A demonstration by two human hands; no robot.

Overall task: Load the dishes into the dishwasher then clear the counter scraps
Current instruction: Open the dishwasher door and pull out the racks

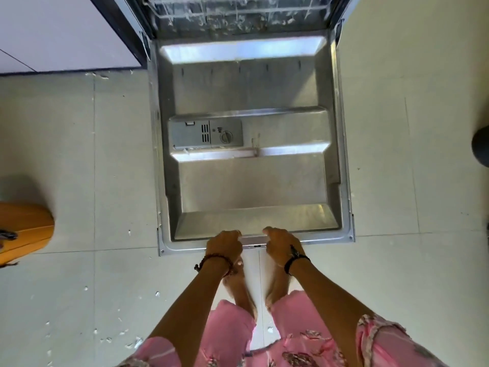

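The dishwasher door (251, 154) is lying fully open and flat in front of you, its steel inner face up, with the detergent dispenser (205, 135) set in the left half of it. Behind the hinge, the lower rack (238, 11) is sitting inside the tub, blurred at the top of the view; no dishes are showing on the door or anywhere in sight.

You are gripping the door's near edge with both hands. Your left hand (224, 245) is curled over the lip just left of the latch (255, 241), its grip clamped on the dishwasher door; your right hand (281, 243) is doing the same just right of it. The two are sitting close together near the middle.

Whether you are settling the door down or starting to lift it, I cannot tell. Either way, keep both hands pulling evenly so the door is not twisting on its hinges, and keep your bare feet (238, 284), directly below the edge, clear of it. White scraps (137, 341) are lying scattered on the floor tiles (79, 181) around you, so step carefully.
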